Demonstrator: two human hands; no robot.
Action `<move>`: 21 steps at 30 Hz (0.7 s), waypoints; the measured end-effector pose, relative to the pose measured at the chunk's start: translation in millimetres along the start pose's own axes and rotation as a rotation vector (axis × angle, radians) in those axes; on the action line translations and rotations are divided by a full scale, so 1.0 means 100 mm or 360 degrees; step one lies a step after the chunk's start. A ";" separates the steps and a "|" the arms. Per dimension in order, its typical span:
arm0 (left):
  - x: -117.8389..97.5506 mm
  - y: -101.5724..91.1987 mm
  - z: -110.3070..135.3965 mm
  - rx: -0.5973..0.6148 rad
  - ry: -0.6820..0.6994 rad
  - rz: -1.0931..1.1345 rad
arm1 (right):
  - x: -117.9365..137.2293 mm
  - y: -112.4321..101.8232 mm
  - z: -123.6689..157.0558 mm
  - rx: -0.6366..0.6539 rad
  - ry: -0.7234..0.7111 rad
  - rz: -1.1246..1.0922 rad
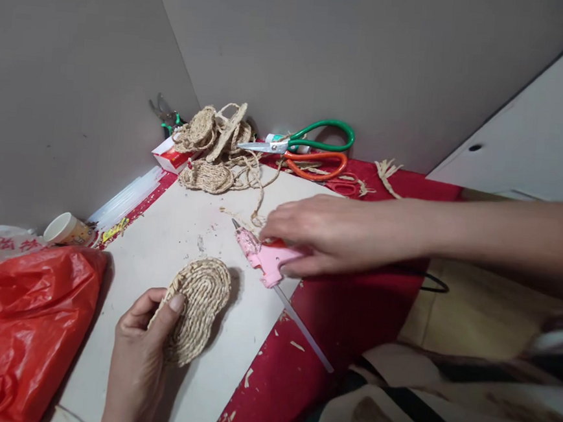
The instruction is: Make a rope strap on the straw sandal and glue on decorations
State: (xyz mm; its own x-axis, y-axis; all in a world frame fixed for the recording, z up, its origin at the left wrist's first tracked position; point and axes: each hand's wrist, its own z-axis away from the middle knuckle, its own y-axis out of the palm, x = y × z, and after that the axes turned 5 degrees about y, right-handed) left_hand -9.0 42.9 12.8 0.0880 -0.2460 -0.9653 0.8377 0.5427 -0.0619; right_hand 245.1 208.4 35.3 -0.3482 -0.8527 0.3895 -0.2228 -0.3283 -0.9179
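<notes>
Where bounded at the back by grey wall panels, one pale-topped desk, bordered by red cloth at the back and right. At lower right, patterned fabric in cream, black and brown. At left, one red plastic bag, crumpled, with a whitish plastic bag, red-printed, just behind.

From the right edge, bare forearm and right hand, back of hand uppermost, grip closed around the handle of one pink glue gun; nozzle toward the back left, translucent glue stick protruding from the rear, out above the red cloth.

At the back, heaped braided straw pieces with loose strands; against these, one pair of scissors, handles green and orange.

From the bottom edge, left hand, grip clamped on one woven straw sole; thumb across the upper face, piece tilted over the desk, near the glue gun.

Along the left border, bundled clear sticks. Beside the bags, one printed paper cup, tipped over. Left of the heap, pliers, green-handled, and one red-and-white box, partly covered.

Smallest: straw scraps, scattered on the red cloth.
</notes>
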 end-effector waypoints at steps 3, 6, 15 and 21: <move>0.01 0.05 0.00 -0.0014 0.0001 0.0016 | -0.03 0.14 0.14 0.0111 0.0035 0.0213; 0.02 0.06 0.01 -0.0021 0.0019 0.0005 | 0.01 0.25 0.13 0.0042 0.0020 0.0375; 0.12 0.02 0.00 -0.0151 0.0154 0.0043 | 0.00 0.35 0.10 -0.0039 0.0141 0.0236; 0.16 0.04 -0.04 -0.0170 0.0150 0.0154 | 0.00 0.25 0.17 -0.0428 0.0206 -0.0182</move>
State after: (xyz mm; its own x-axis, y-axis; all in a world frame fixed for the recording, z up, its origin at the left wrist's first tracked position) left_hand -6.7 44.2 -4.0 0.1104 -0.1143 -0.9873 0.7653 0.6436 0.0111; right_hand 254.6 193.6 11.3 -0.4162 -0.7520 0.5111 -0.4940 -0.2849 -0.8215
